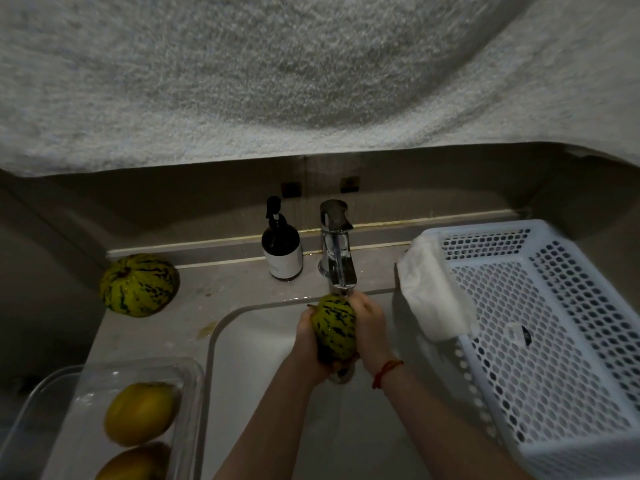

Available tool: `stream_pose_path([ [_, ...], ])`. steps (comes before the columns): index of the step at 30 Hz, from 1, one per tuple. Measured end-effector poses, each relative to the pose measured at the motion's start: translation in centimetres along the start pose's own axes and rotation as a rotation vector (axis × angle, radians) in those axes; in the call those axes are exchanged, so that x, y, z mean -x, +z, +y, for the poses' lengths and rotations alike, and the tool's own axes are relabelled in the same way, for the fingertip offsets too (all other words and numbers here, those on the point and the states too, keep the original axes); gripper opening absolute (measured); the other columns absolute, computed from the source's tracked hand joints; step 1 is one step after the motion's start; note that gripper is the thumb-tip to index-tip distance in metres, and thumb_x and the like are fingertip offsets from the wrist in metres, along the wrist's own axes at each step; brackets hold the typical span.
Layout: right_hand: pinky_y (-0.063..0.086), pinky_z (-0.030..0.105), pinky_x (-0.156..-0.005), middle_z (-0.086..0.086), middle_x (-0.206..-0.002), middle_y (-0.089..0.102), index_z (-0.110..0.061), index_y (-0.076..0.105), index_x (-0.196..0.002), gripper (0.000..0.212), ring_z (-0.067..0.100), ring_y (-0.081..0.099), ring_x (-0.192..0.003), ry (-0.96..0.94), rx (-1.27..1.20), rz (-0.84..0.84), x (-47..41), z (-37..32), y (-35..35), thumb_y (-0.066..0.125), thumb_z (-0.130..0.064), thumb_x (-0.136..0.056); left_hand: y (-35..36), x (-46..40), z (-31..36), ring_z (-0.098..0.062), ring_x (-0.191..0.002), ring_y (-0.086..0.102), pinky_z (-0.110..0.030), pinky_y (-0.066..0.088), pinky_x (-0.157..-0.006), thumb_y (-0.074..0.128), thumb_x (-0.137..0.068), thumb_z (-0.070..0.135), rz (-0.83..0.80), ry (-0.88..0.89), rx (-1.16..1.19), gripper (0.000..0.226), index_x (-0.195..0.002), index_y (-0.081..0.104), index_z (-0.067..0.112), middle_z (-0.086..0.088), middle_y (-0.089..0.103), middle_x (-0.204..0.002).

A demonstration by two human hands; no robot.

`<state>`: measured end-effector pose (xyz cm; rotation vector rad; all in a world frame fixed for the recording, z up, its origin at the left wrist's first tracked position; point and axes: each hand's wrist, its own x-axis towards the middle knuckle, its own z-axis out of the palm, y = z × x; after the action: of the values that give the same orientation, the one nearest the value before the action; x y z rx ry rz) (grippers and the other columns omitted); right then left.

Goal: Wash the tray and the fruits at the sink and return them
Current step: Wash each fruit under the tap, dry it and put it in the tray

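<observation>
Green-striped melon [334, 327] sits under the faucet [337, 247], clasped between left hand [308, 336] and right hand [369, 327] fingers.

Striped yellow-green melon [334, 327] over white sink [256, 358], just under tap spout. Second striped melon [138, 285] on counter, far left. Clear tray [188, 375] at sink's left — two plain yellow fruits [140, 413] inside.

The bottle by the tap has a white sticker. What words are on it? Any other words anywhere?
Bottle label: faint print, too small and blurred to read.
Sticker on the white basket: too blurred to read.
No other words or numbers can be seen.
</observation>
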<state>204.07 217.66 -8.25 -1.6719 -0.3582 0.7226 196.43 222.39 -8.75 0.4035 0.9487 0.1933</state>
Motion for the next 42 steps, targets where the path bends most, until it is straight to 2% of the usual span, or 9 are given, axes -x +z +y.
stream_pose_path([
  [6, 0.05, 0.031, -0.071, 0.005, -0.08, 0.066, -0.012, 0.069, -0.083, 0.026, 0.02, 0.062, -0.078, 0.228, -0.101, 0.203, 0.3, 0.5, 0.5, 0.056, -0.034, -0.089, 0.6, 0.0, -0.2, -0.026, -0.079, 0.07, -0.031, 0.054, -0.07, 0.036, -0.091, 0.045, -0.09, 0.05, -0.083, 0.053, -0.093, 0.073, 0.006, -0.016, 0.072, -0.089],
  [11, 0.044, 0.011, -0.066, -0.005, -0.089, 0.06, -0.021, 0.061, -0.095, 0.024, 0.01, 0.059, -0.083, -0.177, 0.138, 0.185, 1.2, 0.3, 0.5, 0.07, -0.035, -0.078, 0.9, 0.6, 0.9, -0.024, -0.082, 0.072, -0.033, 0.053, -0.075, 0.04, -0.091, 0.053, -0.166, 0.03, -0.055, 0.056, -0.094, 0.077, 0.011, -0.013, 0.073, -0.095],
  [15, 0.044, 0.022, -0.072, -0.001, -0.094, 0.055, -0.014, 0.056, -0.097, 0.018, 0.013, 0.055, -0.084, -0.389, 0.309, 0.082, 1.0, 0.1, 0.9, 0.062, -0.028, -0.088, 0.9, 0.1, 0.9, -0.025, -0.081, 0.068, -0.031, 0.05, -0.073, 0.036, -0.092, 0.051, -0.106, 0.072, 0.066, 0.052, -0.103, 0.066, 0.009, -0.013, 0.072, -0.089],
  [22, 0.05, 0.035, -0.085, 0.011, -0.105, 0.061, -0.009, 0.062, -0.112, 0.026, 0.025, 0.058, -0.098, 0.007, 0.016, 0.05, 0.3, 0.2, 1.0, 0.044, -0.017, -0.095, 0.9, -0.6, 1.5, -0.039, -0.116, 0.053, -0.051, 0.041, -0.103, 0.029, -0.097, 0.048, 0.228, 0.146, -0.151, 0.059, -0.126, 0.055, 0.003, -0.026, 0.056, -0.125],
  [25, 0.049, 0.026, -0.062, 0.004, -0.077, 0.064, -0.016, 0.067, -0.078, 0.021, 0.021, 0.06, -0.078, 0.194, -0.082, 0.019, -0.3, -0.3, 0.5, 0.051, -0.02, -0.092, 0.7, -0.5, 1.3, -0.036, -0.103, 0.058, -0.048, 0.053, -0.082, 0.038, -0.096, 0.043, 0.264, 0.239, -0.338, 0.046, -0.119, 0.055, 0.007, -0.021, 0.059, -0.117],
  [28, 0.055, 0.037, -0.075, 0.011, -0.083, 0.067, -0.011, 0.068, -0.082, 0.028, 0.026, 0.063, -0.082, 0.274, -0.039, -0.029, -0.1, 0.2, 0.1, 0.054, -0.033, -0.09, 0.4, 0.4, 0.9, -0.028, -0.092, 0.059, -0.034, 0.052, -0.059, 0.048, -0.092, 0.043, 0.139, 0.238, -0.421, 0.038, -0.12, 0.049, 0.017, -0.013, 0.059, -0.109],
  [34, 0.036, 0.018, -0.057, -0.004, -0.068, 0.051, -0.024, 0.051, -0.071, 0.027, 0.012, 0.051, -0.066, -0.119, 0.237, 0.153, 1.0, 0.4, 0.9, 0.043, -0.02, -0.097, 0.6, 1.2, 0.1, -0.035, -0.105, 0.059, -0.043, 0.049, -0.085, 0.039, -0.095, 0.038, -0.009, 0.19, -0.19, 0.045, -0.123, 0.056, 0.008, -0.022, 0.062, -0.116],
  [39, 0.034, 0.007, -0.057, -0.008, -0.063, 0.036, -0.027, 0.032, -0.064, 0.04, 0.002, 0.038, -0.059, -0.409, 0.512, -0.067, 1.2, -0.3, -0.6, 0.037, -0.008, -0.099, 0.7, 0.8, 0.9, -0.029, -0.085, 0.059, -0.032, 0.046, -0.073, 0.037, -0.091, 0.046, -0.036, 0.005, -0.152, 0.055, -0.087, 0.074, 0.006, -0.015, 0.072, -0.08],
  [42, 0.039, 0.009, -0.072, -0.002, -0.083, 0.057, -0.014, 0.059, -0.086, 0.025, 0.005, 0.052, -0.076, -0.44, 0.595, -0.265, 1.0, -0.4, -2.4, 0.039, -0.012, -0.1, 0.4, 0.6, 0.7, -0.029, -0.081, 0.057, -0.032, 0.044, -0.068, 0.041, -0.09, 0.042, -0.014, -0.049, -0.143, 0.051, -0.081, 0.072, 0.003, -0.016, 0.07, -0.075],
])
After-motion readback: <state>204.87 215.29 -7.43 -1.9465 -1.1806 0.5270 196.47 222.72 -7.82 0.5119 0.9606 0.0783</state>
